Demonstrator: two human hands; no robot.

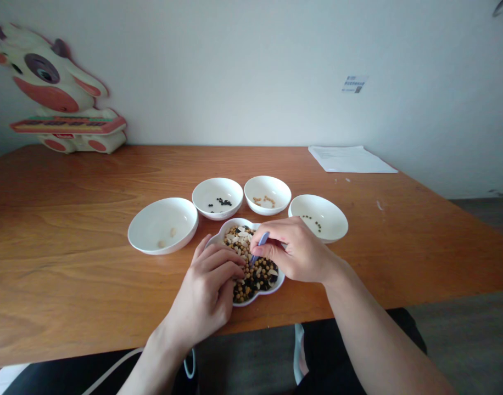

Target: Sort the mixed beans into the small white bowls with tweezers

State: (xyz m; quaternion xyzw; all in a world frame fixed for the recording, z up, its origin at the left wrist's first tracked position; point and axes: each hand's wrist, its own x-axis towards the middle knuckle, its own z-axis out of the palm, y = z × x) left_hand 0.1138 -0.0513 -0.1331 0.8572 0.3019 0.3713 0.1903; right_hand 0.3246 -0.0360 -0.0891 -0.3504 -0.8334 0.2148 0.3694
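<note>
the right hand (290, 247) pinches a pair of lavender plastic tweezers (261, 241) between thumb and fingers, its tips pointing down into the mixed beans and seeds (257, 277) in a white lobed dish (281, 280). the dish sits near the front edge of the wooden table (90, 230), between both hands. the left hand (212, 280) lies over the dish's left side, its fingers slightly curled and a little apart, the fingertips at the beans; whether it grips the rim cannot be told. the mix shows black beans, round yellowish ones and flat white seeds, the white ones mostly toward the far lobe. four white bowls stand in an arc behind the dish: the left bowl (152, 219) holds two pale flat pieces, the second bowl (216, 188) a small group of black beans (223, 202), the third bowl (268, 185) some orange-tan ones, and the right bowl (333, 219), just beyond the right hand, a few greenish beans. farther back, white papers (350, 159) lie at the right, and a cow-shaped toy keyboard (68, 125) stands at the left against the wall (218, 71).
</note>
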